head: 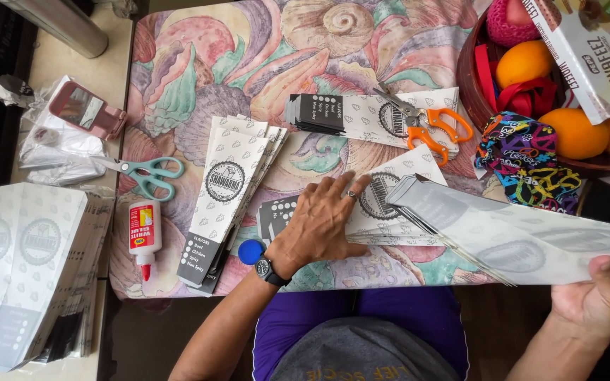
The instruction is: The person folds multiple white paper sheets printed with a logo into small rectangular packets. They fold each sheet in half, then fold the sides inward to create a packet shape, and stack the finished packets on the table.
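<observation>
Broadly, a floral-clothed desk [199, 63] carries stacks of printed paper sleeves [231, 190]. Next, the long sleeve bundle [524, 236] sticks out right, gripped at its end by the right hand [598, 300]. Flat and spread, the left hand [323, 219] presses a printed sleeve [390, 212].

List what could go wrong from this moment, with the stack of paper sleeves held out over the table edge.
1. The right hand grips the sleeve stack only at one end, past the table edge; sheets are already fanning and could slip to the floor.
2. The left hand presses a flat sleeve beside the orange scissors; a sweep could knock them.
3. The glue bottle lies on its side near the sleeve pile; if its cap is loose, a leak could spoil prints.
</observation>
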